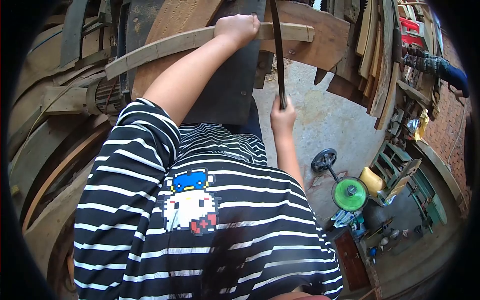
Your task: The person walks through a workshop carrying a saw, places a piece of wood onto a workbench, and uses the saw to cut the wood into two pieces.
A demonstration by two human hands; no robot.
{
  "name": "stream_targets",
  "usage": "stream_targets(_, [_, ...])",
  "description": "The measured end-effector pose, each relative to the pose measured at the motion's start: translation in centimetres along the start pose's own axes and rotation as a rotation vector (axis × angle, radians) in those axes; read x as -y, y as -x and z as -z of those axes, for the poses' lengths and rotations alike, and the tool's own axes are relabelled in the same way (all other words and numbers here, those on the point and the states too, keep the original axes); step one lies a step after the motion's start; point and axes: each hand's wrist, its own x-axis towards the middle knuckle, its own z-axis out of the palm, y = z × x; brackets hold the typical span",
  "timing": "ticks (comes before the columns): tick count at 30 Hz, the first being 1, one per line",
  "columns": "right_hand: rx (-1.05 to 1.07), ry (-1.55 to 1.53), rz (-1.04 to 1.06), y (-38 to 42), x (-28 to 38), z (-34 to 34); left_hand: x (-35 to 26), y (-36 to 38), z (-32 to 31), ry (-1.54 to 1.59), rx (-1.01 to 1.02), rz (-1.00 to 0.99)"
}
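A curved strip of wood (180, 42) lies across the dark metal worktop (220, 85), its right end sticking out past the worktop's edge. My left hand (236, 30) is closed over the strip and presses it from above. In my right hand (283, 117) is a hand saw (279, 55), seen nearly edge-on as a long, narrow dark blade. The fingers wrap round its near end. The blade crosses the strip close to the right end; whether its teeth touch the wood cannot be made out.
Boards (305, 40) lie beneath and beyond the strip. Lumber (372, 55) is stacked at the upper right, with a person's legs (425, 65) beyond. A green fan (350, 194) and a yellow container (372, 181) stand on the concrete floor (320, 115). Curved wooden pieces (55, 130) pile up at left.
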Motion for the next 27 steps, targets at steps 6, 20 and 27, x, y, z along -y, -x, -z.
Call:
stream_targets(6, [0.029, 0.081, -0.273, 13.3, -7.1, 4.5, 0.4, -0.3, -0.3, 0.013, 0.007, -0.061])
stream_targets(20, [-0.032, 0.041, -0.127, 9.9, -6.9, 3.2, 0.3, -0.3, -0.3, 0.022, -0.003, -0.040])
stream_targets(27, [-0.008, 0.006, -0.041, 4.2, -3.2, 1.8, 0.4, -0.3, -0.3, 0.027, -0.002, -0.054])
